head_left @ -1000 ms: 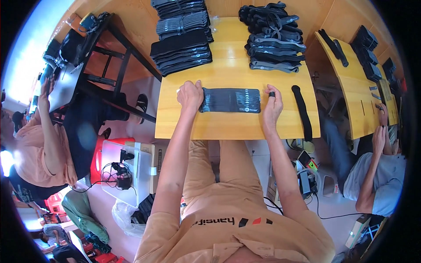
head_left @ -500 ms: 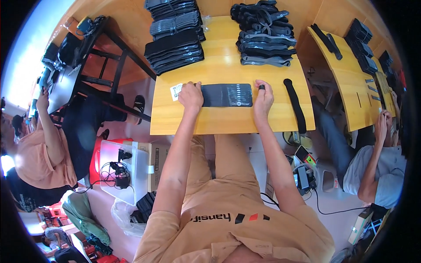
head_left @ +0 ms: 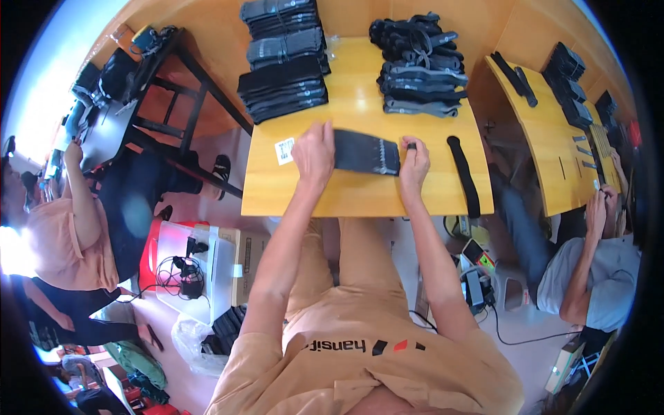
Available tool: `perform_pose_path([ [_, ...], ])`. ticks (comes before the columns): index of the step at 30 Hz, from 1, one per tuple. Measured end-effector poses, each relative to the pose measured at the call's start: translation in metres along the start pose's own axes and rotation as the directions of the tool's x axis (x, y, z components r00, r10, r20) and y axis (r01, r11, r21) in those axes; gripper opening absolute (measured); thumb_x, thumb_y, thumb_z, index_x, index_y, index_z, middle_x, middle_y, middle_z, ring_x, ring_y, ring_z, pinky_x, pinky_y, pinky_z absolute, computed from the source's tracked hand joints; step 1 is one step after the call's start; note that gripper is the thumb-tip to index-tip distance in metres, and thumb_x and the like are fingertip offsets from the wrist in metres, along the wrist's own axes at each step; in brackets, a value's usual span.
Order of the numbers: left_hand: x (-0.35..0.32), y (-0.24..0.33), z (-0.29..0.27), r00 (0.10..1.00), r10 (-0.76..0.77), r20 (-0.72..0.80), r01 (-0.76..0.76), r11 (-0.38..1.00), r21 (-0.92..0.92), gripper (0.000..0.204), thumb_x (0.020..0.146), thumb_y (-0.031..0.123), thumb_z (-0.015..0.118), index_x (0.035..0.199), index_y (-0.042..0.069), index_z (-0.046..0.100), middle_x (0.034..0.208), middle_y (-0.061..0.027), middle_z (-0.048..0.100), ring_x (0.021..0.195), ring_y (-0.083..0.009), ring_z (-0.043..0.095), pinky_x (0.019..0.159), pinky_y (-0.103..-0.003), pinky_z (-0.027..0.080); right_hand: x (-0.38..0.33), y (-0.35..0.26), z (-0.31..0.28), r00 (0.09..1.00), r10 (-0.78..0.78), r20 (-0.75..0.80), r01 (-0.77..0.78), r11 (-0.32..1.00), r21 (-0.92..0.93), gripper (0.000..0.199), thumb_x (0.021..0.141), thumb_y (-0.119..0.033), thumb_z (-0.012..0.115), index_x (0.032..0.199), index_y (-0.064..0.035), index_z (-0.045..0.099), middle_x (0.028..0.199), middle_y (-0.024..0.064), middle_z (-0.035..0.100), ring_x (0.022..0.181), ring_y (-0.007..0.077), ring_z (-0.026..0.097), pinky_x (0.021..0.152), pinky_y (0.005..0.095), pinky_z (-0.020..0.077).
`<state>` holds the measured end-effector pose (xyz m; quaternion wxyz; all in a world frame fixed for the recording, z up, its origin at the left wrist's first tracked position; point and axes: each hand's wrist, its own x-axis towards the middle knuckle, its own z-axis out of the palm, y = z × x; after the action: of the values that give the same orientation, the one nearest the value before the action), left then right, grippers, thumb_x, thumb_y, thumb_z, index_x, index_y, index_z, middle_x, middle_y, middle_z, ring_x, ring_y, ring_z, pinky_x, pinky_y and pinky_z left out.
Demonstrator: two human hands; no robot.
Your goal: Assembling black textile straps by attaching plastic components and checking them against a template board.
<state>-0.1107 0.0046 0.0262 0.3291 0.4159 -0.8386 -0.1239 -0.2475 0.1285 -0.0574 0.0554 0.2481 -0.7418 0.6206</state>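
A wide, flat band of dark fabric (head_left: 363,151) with pale printed marks near its right end stretches between my two hands, slightly tilted and blurred. My left hand (head_left: 315,158) is closed on its left end, raised a little over the yellow table (head_left: 290,194). At the opposite end, my right hand (head_left: 414,164), with a black ring on a finger, pinches the band's right edge. A white label with a printed code (head_left: 283,151) lies beside my left hand. To the right of my right hand, a long narrow black strap (head_left: 465,176) lies on the table.
Stacks of folded dark bands (head_left: 283,90) stand at the table's back left, with a bundled pile of dark straps (head_left: 422,69) at back right. Co-workers sit at a dark table (head_left: 104,135) on the left and another yellow table (head_left: 539,138) on the right.
The band's left end has lifted and shifted right with my left hand, so the band now slants down to the right. My right hand still holds the other end.
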Motion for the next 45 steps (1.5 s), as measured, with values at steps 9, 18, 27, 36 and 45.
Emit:
perform_pose_path([
  [9,-0.010,0.023,-0.118,0.759,0.402,-0.512,-0.453,0.891,0.028,0.020,0.082,0.010,0.061,0.067,0.005,0.049,0.055,-0.0081,0.045,0.043,-0.0216,0.043,0.041,-0.031,0.036,-0.001,0.001,-0.004,0.936,0.328,-0.127,-0.231,0.845,0.483,0.022,0.087,-0.005,0.038,0.092,0.0019,0.059,0.081,0.0058,0.058,0.076,0.0134,0.053,0.074,0.0247,0.0418],
  [18,-0.044,-0.036,-0.140,0.887,-0.010,-0.462,-0.117,0.962,-0.245,0.028,0.088,0.010,0.054,0.065,-0.003,0.042,0.053,-0.0105,0.034,0.049,-0.0126,0.029,0.044,-0.029,0.030,-0.004,-0.048,-0.026,0.883,0.407,0.232,-0.469,0.772,0.429,0.029,0.092,-0.025,0.040,0.095,-0.0042,0.060,0.081,0.0036,0.058,0.079,0.0127,0.054,0.075,0.0257,0.0411],
  [27,-0.080,-0.022,-0.107,0.917,-0.219,-0.334,0.029,0.871,-0.491,0.029,0.091,0.013,0.050,0.066,0.001,0.043,0.061,0.0025,0.036,0.060,-0.0043,0.032,0.050,-0.022,0.029,-0.042,-0.114,-0.015,0.885,0.186,0.427,-0.362,0.851,0.380,0.035,0.093,-0.033,0.047,0.084,-0.0001,0.058,0.070,-0.0020,0.053,0.065,0.0053,0.046,0.055,0.0204,0.0381],
  [36,-0.093,-0.061,-0.101,0.875,-0.413,0.253,0.413,0.363,-0.835,0.027,0.090,0.021,0.054,0.078,-0.002,0.058,0.068,0.0012,0.053,0.061,-0.0054,0.045,0.054,-0.022,0.039,-0.057,-0.131,-0.007,0.911,0.156,0.381,-0.364,0.738,0.569,0.034,0.091,-0.028,0.053,0.079,0.0024,0.059,0.066,-0.0023,0.055,0.059,0.0021,0.046,0.053,0.0184,0.0385],
  [45,-0.075,-0.079,-0.112,0.762,-0.395,0.513,0.526,-0.084,-0.847,0.025,0.090,0.022,0.053,0.095,0.000,0.060,0.087,-0.0058,0.064,0.072,-0.0115,0.061,0.064,-0.025,0.049,-0.066,-0.156,0.006,0.866,0.283,0.412,-0.499,0.508,0.702,0.030,0.088,-0.030,0.058,0.085,0.0000,0.061,0.074,0.0007,0.061,0.065,0.0067,0.056,0.057,0.0207,0.0446],
])
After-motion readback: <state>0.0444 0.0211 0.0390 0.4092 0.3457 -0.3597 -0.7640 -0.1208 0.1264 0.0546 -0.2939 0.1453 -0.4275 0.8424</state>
